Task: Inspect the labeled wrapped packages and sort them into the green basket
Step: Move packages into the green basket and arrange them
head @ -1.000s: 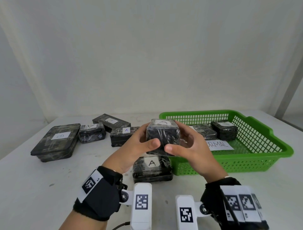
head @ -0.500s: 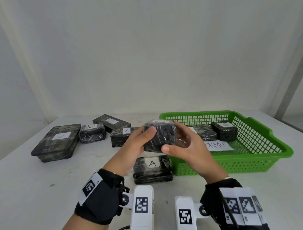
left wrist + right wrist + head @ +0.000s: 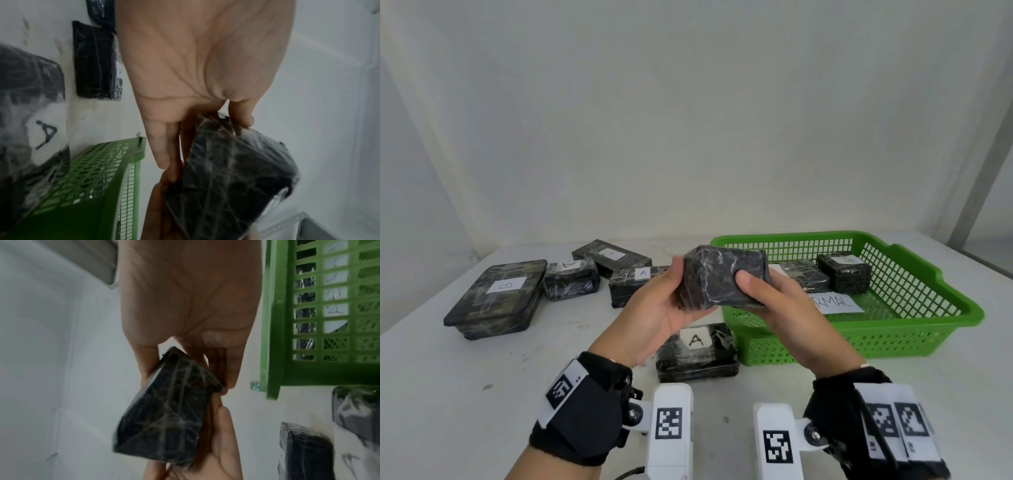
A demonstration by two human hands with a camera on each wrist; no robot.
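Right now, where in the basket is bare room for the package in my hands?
The green basket has bare floor at its right end, right of the paper sign, and along its front wall. Its back is crowded: two packages lie side by side there.

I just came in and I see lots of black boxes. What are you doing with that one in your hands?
A person holds one wrapped package up with both hands, the left hand and the right hand, above the table, with no label showing on it. Two packages lie in the green basket beside a paper sign. Five more wait on the table, one marked B and one marked A.
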